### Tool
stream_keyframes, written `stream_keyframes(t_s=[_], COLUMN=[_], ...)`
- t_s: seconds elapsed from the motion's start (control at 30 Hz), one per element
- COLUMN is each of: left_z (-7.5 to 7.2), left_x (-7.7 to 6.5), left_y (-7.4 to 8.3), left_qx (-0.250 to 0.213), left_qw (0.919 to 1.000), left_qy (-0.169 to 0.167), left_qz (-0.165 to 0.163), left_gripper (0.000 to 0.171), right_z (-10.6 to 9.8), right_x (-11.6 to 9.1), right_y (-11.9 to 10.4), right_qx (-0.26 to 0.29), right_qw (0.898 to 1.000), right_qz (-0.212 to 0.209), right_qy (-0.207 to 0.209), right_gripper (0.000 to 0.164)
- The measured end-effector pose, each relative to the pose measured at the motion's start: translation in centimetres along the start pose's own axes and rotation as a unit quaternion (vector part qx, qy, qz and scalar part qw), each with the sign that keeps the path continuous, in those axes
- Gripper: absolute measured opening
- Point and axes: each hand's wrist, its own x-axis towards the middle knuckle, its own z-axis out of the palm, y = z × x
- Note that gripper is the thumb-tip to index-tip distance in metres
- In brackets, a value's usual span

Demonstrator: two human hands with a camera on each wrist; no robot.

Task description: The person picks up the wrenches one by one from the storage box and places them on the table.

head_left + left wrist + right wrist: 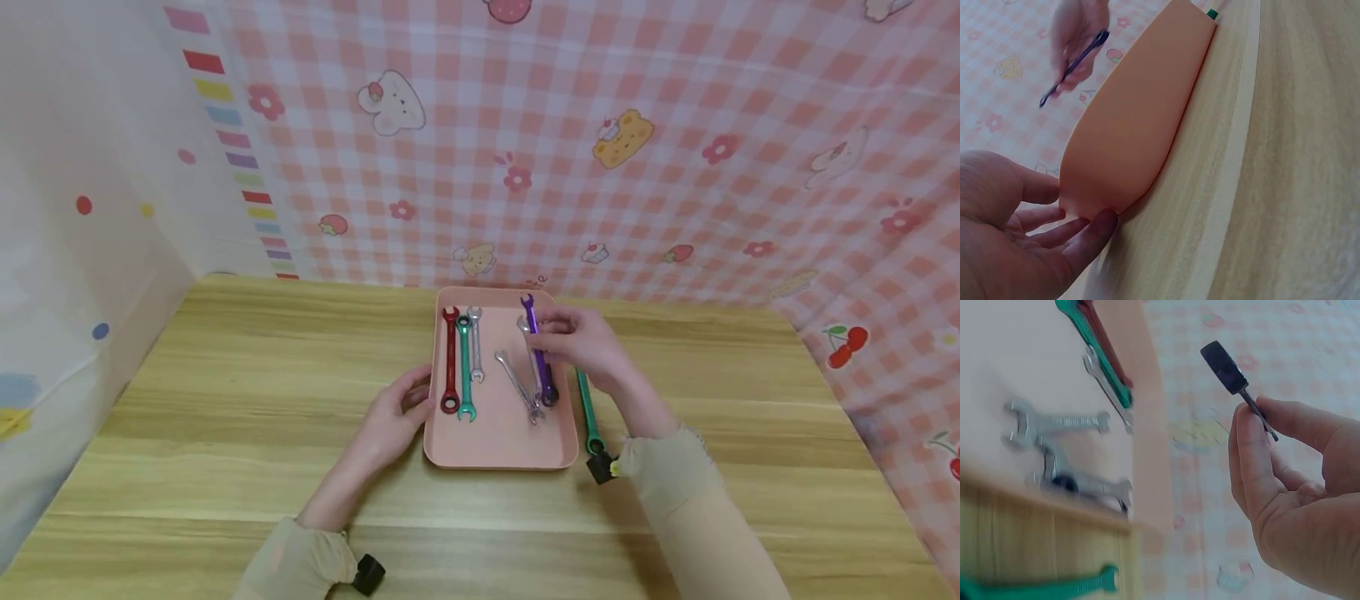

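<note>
My right hand [573, 337] pinches a purple combination wrench [535, 329] between thumb and fingers, over the right side of a pink tray [495, 450]. In the right wrist view the wrench [1225, 367] shows nearly edge-on, its thick dark head past the fingertips. My left hand [397, 412] touches the tray's left wall with relaxed fingers; in the left wrist view its fingertips [1107, 222] lie against the wall. Inside the tray, a red wrench [451, 358], a green wrench [465, 367] and a silver wrench [476, 346] lie side by side on the left.
More silver wrenches [517, 383] lie at angles in the tray's right half, beside a dark ring end [1065, 483]. Another green wrench [587, 408] lies on the wooden table [262, 417], right of the tray. A checked pink cloth [480, 150] hangs behind.
</note>
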Motion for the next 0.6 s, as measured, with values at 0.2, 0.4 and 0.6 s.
stream_keyframes(t_s=[0.2,0.4,0.6], left_z=[0.3,0.1,-0.1], left_x=[0.4,0.1,-0.3], left_y=[0.2,0.1,0.1], left_qx=[0.0,-0.002,-0.005], left_qw=[0.9998,0.9999,0.9999], left_qy=[-0.002,0.001,-0.005], left_qz=[0.021,0.011,0.008], left_gripper=[0.053,0.053,0.053], right_z=[-3.5,-5.6,-7.5], right_x=[-2.5,-3.1,-3.3], right_y=[2.8,5.2,6.9], right_qx=[0.06,0.097,0.103], right_qw=[0.997,0.995,0.994], right_qz=[-0.04,-0.03,-0.025], right_qy=[0.022,0.023,0.033], right_gripper=[0.035,0.018,0.017])
